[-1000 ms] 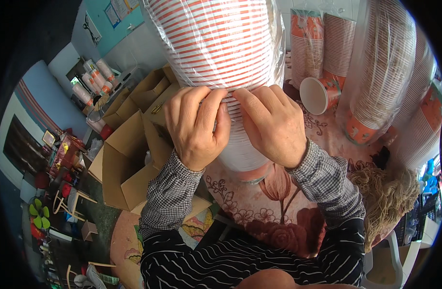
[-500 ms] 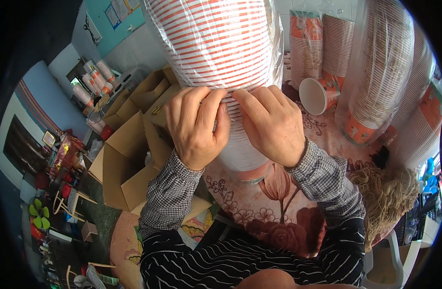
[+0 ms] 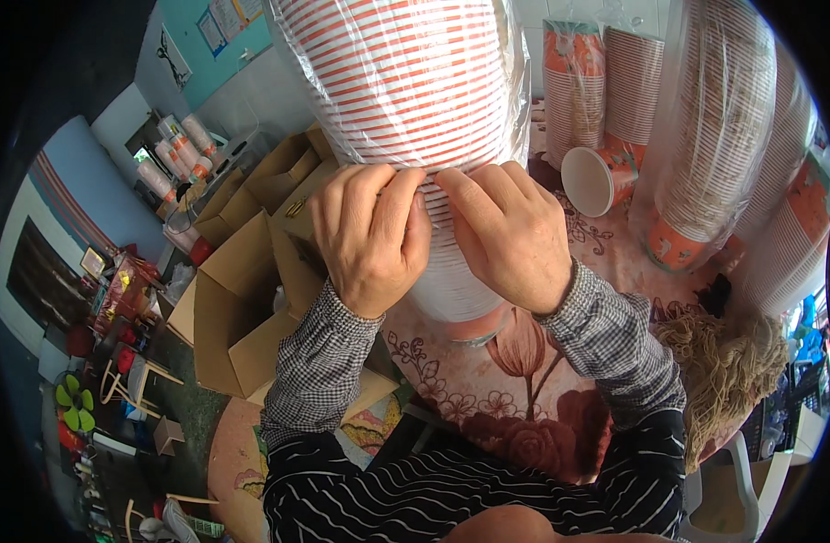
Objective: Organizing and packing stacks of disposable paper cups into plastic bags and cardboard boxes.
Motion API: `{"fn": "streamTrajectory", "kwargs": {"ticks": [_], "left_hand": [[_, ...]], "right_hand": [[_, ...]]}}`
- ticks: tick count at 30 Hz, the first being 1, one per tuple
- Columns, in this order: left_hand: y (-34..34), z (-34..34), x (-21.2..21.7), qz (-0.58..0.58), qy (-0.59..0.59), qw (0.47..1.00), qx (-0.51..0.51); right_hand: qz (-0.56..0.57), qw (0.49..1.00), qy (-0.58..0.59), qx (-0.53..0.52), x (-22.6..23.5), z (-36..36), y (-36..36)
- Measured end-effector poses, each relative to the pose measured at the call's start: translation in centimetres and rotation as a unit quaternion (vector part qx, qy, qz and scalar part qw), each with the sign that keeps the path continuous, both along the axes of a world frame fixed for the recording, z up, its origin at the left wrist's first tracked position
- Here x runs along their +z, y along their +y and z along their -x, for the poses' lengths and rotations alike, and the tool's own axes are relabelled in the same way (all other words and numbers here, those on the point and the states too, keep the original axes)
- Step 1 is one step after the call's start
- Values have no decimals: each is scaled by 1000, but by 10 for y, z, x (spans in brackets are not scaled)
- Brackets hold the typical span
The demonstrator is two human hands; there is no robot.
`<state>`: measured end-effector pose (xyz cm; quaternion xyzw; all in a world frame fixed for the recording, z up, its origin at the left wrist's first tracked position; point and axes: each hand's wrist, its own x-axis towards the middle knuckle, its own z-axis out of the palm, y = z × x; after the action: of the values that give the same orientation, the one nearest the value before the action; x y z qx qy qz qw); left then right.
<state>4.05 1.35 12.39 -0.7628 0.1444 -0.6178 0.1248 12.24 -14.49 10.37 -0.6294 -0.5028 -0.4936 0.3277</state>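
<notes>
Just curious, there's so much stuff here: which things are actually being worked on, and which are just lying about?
In hand:
left hand
right hand
wrapped cup stack, gripped by both hands at the plastic wrap's edge

Lying about:
other cup stacks
loose cup
cardboard boxes
twine
floral tablecloth

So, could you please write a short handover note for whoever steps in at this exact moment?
Left hand: fingers pinching the clear plastic sleeve at its lower edge, on the tall stack of paper cups.
Right hand: pinching the same edge, fingertips close to the left hand's.
The stack stands on the floral tablecloth, bottom part bare, upper part in the sleeve.
Nearby: more wrapped cup stacks at right, one loose cup lying on its side, open cardboard boxes at left.
Done: sleeve clear of the lower cups. Left: sleeve covers the rest.
</notes>
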Motion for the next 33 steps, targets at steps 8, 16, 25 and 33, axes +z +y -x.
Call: {"fn": "streamTrajectory", "kwargs": {"ticks": [8,16,25,33], "left_hand": [[1,1,-4,-15,-6,1000,13],[-1,3,-3,-30,2,999,26],[-5,3,5,-4,25,1000,15],[-1,-1,3,5,10,1000,5]], "right_hand": [[-3,1000,27,12,0,2,0],[-5,1000,21,10,0,2,0],[-3,1000,25,9,1,3,-1],[-4,1000,-1,1,-1,-1,1]]}}
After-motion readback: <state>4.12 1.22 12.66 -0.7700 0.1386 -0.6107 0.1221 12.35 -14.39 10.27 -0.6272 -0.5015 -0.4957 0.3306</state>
